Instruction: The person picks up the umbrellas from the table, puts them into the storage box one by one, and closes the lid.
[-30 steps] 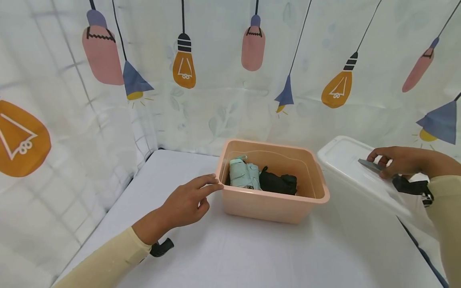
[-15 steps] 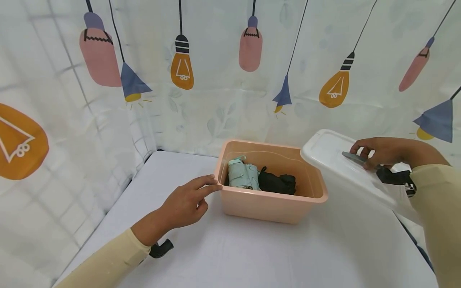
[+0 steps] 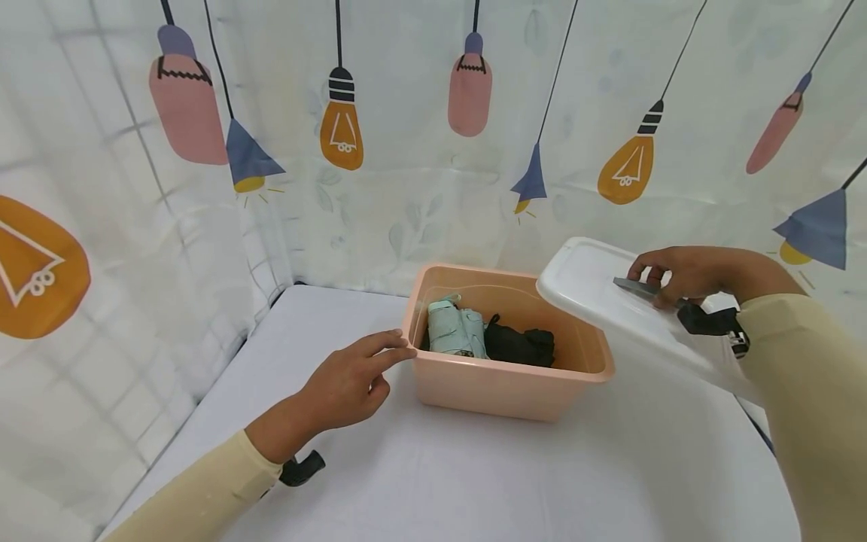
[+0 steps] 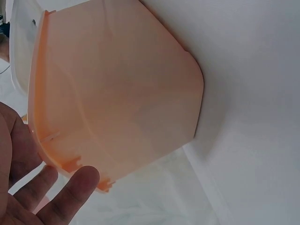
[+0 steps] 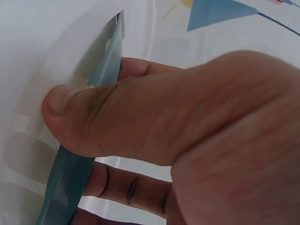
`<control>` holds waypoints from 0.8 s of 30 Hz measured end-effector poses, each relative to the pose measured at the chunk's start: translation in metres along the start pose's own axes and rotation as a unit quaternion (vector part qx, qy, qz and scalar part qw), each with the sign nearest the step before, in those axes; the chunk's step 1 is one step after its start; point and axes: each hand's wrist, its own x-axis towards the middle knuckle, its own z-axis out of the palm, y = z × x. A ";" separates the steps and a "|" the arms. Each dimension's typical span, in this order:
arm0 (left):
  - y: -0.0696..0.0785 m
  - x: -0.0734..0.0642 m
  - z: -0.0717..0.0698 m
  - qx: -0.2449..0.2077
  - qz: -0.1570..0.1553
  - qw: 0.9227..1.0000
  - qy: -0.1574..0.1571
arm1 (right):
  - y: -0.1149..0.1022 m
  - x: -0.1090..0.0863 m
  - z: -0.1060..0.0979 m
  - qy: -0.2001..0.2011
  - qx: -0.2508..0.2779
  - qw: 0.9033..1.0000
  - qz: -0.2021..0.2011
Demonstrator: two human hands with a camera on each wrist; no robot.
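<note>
A peach plastic bin point(image 3: 501, 390) stands uncovered on the table. Inside it lie a pale green rolled bundle with a strap loop point(image 3: 450, 330) and a black fabric bundle point(image 3: 520, 342); both look like folded umbrellas. My left hand point(image 3: 345, 385) touches the bin's left rim with extended fingertips point(image 4: 83, 180). By its grey handle point(image 3: 634, 287), my right hand point(image 3: 701, 272) holds a white lid point(image 3: 585, 272), thumb point(image 5: 70, 105) on one side of the handle and fingers on the other. The lid is tilted, its left end over the bin's right end.
A white cloth covers the table point(image 3: 433, 482), whose left edge runs beside a pale curtain point(image 3: 135, 301). Another curtain point(image 3: 413, 196) printed with lamps hangs close behind the bin. Dark wrist mounts point(image 3: 302, 468) sit on both arms.
My right hand has carried the lid leftward, from beside the bin to partly over its right end. The left hand keeps its place at the rim, and the bin stays put.
</note>
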 end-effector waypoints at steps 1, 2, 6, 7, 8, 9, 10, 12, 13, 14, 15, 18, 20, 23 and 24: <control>0.000 0.000 0.000 0.001 -0.001 1.000 -0.001 | -0.003 0.001 0.000 -0.001 -0.001 1.000 0.000; 0.000 0.000 0.000 0.002 -0.001 1.000 -0.002 | -0.006 0.002 -0.001 -0.002 -0.001 1.000 0.001; 0.000 0.000 -0.001 0.002 -0.005 1.000 -0.007 | -0.019 0.005 -0.003 -0.003 -0.007 1.000 -0.005; 0.001 0.000 -0.001 0.001 -0.005 1.000 -0.007 | -0.022 0.006 -0.004 -0.003 -0.007 1.000 -0.006; 0.001 0.000 -0.001 0.001 -0.005 1.000 -0.006 | -0.026 0.007 -0.004 -0.002 -0.009 1.000 -0.008; 0.001 0.000 -0.002 -0.001 -0.005 1.000 -0.006 | -0.029 0.008 -0.005 -0.001 -0.011 1.000 -0.009; 0.001 0.000 -0.002 -0.001 -0.005 1.000 -0.006 | -0.032 0.009 -0.006 0.000 -0.014 1.000 -0.009; 0.001 0.000 -0.002 0.000 -0.004 1.000 -0.004 | -0.038 0.011 -0.007 -0.002 -0.018 1.000 -0.010; 0.001 0.000 -0.002 0.000 -0.003 1.000 -0.003 | -0.041 0.012 -0.007 -0.003 -0.020 1.000 -0.011; 0.001 0.000 -0.002 -0.001 -0.001 1.000 -0.003 | -0.044 0.013 -0.007 -0.004 -0.023 1.000 -0.013; 0.001 0.000 -0.002 -0.002 0.000 1.000 -0.002 | -0.047 0.014 -0.007 -0.008 -0.022 1.000 -0.015; 0.000 -0.001 -0.001 -0.002 0.002 1.000 0.000 | -0.054 0.018 -0.007 -0.016 -0.025 0.999 -0.023; 0.000 -0.001 -0.001 -0.002 0.001 1.000 0.000 | -0.059 0.020 -0.006 -0.018 -0.027 0.999 -0.026; 0.000 -0.001 -0.001 0.000 0.000 1.000 -0.003 | -0.067 0.024 -0.006 -0.018 -0.036 0.999 -0.035; 0.000 -0.001 -0.001 0.000 -0.001 1.000 -0.004 | -0.070 0.024 -0.006 -0.017 -0.038 0.998 -0.038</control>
